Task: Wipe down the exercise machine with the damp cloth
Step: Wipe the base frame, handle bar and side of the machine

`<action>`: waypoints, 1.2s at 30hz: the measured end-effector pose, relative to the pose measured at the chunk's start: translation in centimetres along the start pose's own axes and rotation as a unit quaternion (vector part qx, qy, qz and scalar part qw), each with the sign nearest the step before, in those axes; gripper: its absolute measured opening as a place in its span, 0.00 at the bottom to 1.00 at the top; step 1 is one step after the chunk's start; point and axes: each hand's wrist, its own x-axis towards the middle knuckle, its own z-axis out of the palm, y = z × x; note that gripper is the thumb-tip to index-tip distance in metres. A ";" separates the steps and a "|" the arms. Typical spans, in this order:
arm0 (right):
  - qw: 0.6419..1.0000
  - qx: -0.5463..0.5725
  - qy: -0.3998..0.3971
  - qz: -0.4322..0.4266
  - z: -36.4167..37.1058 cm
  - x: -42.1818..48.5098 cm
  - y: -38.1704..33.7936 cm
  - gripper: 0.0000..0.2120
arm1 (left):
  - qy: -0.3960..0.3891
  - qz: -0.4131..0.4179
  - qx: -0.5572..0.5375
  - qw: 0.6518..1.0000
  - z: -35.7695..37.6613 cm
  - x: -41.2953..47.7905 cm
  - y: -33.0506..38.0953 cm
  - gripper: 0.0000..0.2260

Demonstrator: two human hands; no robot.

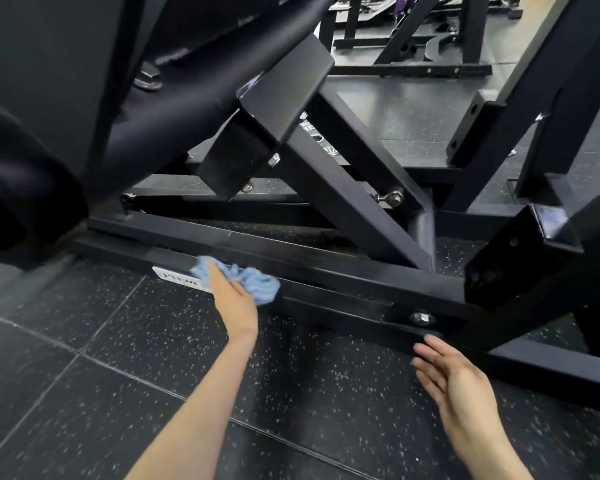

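**Cloth on the base rail**

My right hand (459, 382) is nearest to me, low on the right, hovering over the speckled rubber floor (84, 393). Its fingers are straight and spread a little, palm turned inward, holding nothing; the fingertips reach toward the lower edge of the machine's base rail (343, 289), and I cannot tell whether they touch it.

Further out, my left hand (234, 299) presses a bunched blue cloth (253, 280) against the side of that rail. The cloth bulges out on both sides of my hand, and the fingers are tucked into it, so I cannot see how tightly they curl. Just left of the cloth, a white label plate (174, 276) sits on the rail, partly covered by the cloth's edge. To the right along the rail, a silver bolt head (421, 318) shows just above my right fingertips.

Beyond the rail, a black diagonal strut (354, 206) rises leftward to a square bracket, with the dark padded seat (174, 109) of the exercise machine above it. More black frames (413, 67) stand on the floor in the distance.
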 end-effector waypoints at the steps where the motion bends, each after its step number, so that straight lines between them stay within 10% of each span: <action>1: 1.000 -0.006 0.003 -0.003 -0.3 0.1 0.0 0.16 | -0.053 -0.008 0.025 0.998 0.7 -0.5 -1.0 0.22; 5: 0.999 -0.027 0.020 -0.010 -2.0 0.7 0.4 0.16 | -0.243 0.166 0.205 0.934 2.7 -2.3 -2.7 0.18; 14: 0.999 -0.036 -0.004 0.017 0.1 0.8 1.7 0.16 | -0.287 0.481 0.320 0.765 4.6 -5.1 0.1 0.23; 17: 0.999 -0.043 -0.006 0.017 -1.0 0.6 1.9 0.16 | -0.207 0.331 0.255 0.885 3.3 -3.2 -2.8 0.21; 20: 0.999 -0.037 0.012 0.015 -2.6 0.9 1.7 0.17 | -0.118 -0.045 0.094 0.988 2.6 -2.9 -3.5 0.25; 24: 0.999 -0.024 0.034 0.021 -3.8 1.3 1.3 0.17 | -0.108 -0.287 -0.049 0.951 5.7 -4.7 0.1 0.21; 32: 0.998 0.003 0.026 0.050 -2.9 2.5 3.0 0.14 | -0.309 -0.386 -0.200 0.846 9.9 -17.1 6.2 0.42; 36: 0.997 0.063 0.005 0.034 -1.9 3.1 3.9 0.15 | -0.440 -0.378 -0.230 0.781 8.4 -20.7 10.7 0.19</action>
